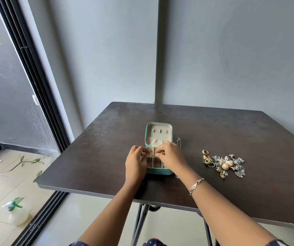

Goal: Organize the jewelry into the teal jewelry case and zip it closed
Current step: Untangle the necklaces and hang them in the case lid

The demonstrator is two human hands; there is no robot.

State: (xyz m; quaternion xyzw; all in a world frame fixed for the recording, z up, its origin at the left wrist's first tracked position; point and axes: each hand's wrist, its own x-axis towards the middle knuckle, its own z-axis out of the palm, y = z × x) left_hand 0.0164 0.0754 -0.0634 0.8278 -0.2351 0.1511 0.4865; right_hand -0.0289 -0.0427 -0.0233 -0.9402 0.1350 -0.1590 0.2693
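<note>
The left hand [136, 162] and right hand [171, 155] pinch a thin chain [153, 155] over the open teal jewelry case [158, 132] (lid raised). Loose jewelry [226, 164] lies on the table [231, 135], right of the case.

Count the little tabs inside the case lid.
3: a row across the lid lining, above the gathered pocket: left tab, middle tab, right tab. None looks hidden.

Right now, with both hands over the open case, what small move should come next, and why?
Probably lower the thin chain into a compartment and release it: the left hand and right hand both pinch it over the teal case's open tray, and more jewelry waits on the table.
</note>
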